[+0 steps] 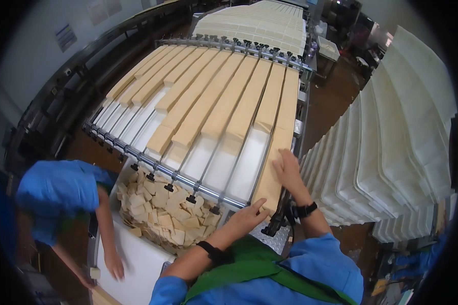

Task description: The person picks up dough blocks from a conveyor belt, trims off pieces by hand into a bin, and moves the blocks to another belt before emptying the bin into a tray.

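A long pale-yellow block with a smooth surface lies in the rightmost lane of the slatted rack and reaches its near edge. My right hand rests on the right side of this block, fingers stretched forward. At the block's near end, my left hand touches the corner with its fingers extended. Neither hand is wrapped round it. Several similar blocks lie side by side to the left, such as the neighbouring block; their near ends stop at different distances along white lanes.
A metal rail with black knobs crosses the rack's near edge. Below it sits a bin of thin pale offcuts. At left, a co-worker's arm reaches over a white surface. Stacked white trays stand close on the right.
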{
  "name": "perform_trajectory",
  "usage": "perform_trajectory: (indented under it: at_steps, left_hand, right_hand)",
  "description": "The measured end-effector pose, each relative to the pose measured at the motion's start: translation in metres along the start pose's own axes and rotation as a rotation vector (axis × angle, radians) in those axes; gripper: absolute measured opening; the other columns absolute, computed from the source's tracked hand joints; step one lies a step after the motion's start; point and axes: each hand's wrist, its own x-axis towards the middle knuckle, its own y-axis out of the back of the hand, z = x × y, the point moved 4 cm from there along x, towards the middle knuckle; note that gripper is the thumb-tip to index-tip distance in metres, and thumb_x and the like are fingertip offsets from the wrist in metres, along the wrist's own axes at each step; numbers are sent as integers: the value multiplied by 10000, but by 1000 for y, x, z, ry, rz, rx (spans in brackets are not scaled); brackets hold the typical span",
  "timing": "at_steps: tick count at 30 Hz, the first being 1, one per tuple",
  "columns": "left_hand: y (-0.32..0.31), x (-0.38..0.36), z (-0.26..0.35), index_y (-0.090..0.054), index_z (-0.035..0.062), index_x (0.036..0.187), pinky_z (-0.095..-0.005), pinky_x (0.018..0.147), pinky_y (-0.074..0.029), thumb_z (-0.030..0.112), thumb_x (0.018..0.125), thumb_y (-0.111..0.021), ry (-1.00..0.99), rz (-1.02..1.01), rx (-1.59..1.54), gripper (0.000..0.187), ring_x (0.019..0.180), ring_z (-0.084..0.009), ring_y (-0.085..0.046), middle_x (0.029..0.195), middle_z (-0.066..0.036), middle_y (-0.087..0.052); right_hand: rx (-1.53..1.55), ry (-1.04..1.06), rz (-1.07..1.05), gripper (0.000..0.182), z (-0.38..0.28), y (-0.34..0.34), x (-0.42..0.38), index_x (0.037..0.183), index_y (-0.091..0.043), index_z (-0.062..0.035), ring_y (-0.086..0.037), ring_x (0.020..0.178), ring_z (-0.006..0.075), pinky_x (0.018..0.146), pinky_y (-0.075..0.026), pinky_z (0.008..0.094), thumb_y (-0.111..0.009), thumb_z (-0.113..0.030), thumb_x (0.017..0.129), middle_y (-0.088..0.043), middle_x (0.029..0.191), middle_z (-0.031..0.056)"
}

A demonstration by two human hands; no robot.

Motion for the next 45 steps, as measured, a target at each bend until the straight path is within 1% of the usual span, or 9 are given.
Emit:
perform_trajectory:
  at_steps: [4,8,15,18,21,27,34,38,45]
  left_hand:
    - [21,-11,-6,-536,86,1025,-371,649,-514,40,722,-571,6,35,17,309,832,-276,-619,1159,-117,-531]
    - [51,-66,-32,-568,70,914,-298,605,-503,59,718,-644,358,381,-226,210,722,-234,-623,892,-90,-615]
    - [72,-205,-47,-564,19,924,-280,591,-480,86,828,-606,1132,766,-342,124,684,-195,-617,812,-108,-604]
    - [58,-254,-38,-577,22,939,-343,667,-480,59,795,-611,1130,927,-111,152,751,-243,-598,842,-114,-589]
    - [43,-296,-25,-609,31,902,-398,746,-452,60,748,-622,1028,582,390,158,840,-292,-558,883,-122,-574]
    - [23,-331,-9,-635,61,780,-395,795,-430,81,724,-623,1046,605,348,61,896,-308,-527,900,-114,-567]
    - [23,-340,-10,-613,66,865,-382,828,-424,95,736,-616,860,711,322,132,919,-293,-516,915,-95,-557]
    - [13,-346,-15,-617,67,898,-374,833,-427,98,768,-627,861,719,226,134,931,-293,-515,947,-102,-563]
    - [23,-388,4,-614,64,943,-376,882,-407,102,797,-609,902,889,110,151,1004,-296,-506,1022,-115,-565]
  right_hand:
    - [286,283,-128,347,-61,34,-34,1152,-511,-47,-463,1116,366,950,-347,462,-579,-166,833,-513,1178,194]
    - [68,680,-446,336,-100,40,-73,1144,-555,-130,-452,1154,317,964,-332,449,-571,-130,809,-488,1261,141]
    - [-243,652,-428,378,-101,27,-96,1173,-561,-146,-411,1211,303,983,-315,450,-498,-145,800,-422,1353,104]
    - [-355,595,-360,367,-107,15,-107,1163,-558,-112,-425,1194,312,975,-323,458,-500,-152,803,-418,1353,122]
    - [-449,522,-257,370,-110,2,-108,1162,-548,-94,-449,1159,315,958,-340,463,-554,-199,807,-456,1312,137]
    - [-451,455,-191,596,-107,0,-100,1208,-508,-85,-492,1082,309,896,-381,427,-686,-357,708,-506,1234,139]
    - [-388,391,-149,769,-92,-2,-100,1239,-466,-46,-492,1091,348,906,-374,428,-776,-362,611,-505,1246,167]
    - [-660,347,-16,743,-80,-3,-89,1305,-433,-78,-456,1168,335,933,-359,446,-691,-435,707,-455,1331,153]
    - [-805,57,-594,638,-72,-32,-90,1453,-193,-167,-149,1375,363,1044,-189,564,-339,-499,929,-99,1526,99]
